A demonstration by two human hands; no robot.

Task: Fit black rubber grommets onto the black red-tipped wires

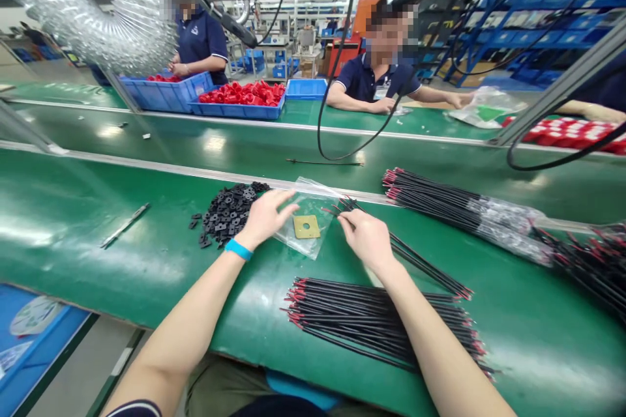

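Observation:
My left hand point(267, 216), with a blue wristband, is stretched out at the right edge of a pile of small black plastic pieces point(227, 212). Its thumb stands apart from the fingers, and nothing shows in its grasp. A clear plastic bag point(313, 249) lies just right of it, with a yellowish square plate with a round hole point(299, 228) on or in it. My right hand point(368, 238) is closed around the red-tipped ends of a few black cables point(430, 268), which trail off to the right. Below it lies a larger bundle of black cables point(342, 306).
More cable bundles point(430, 195), partly wrapped in plastic, lie at the right. A pen-like tool point(124, 225) rests at the left. One loose cable point(325, 162) lies beyond the metal rail. Black cords point(320, 111) hang overhead. Across the line, people work near blue bins point(239, 111) of red parts.

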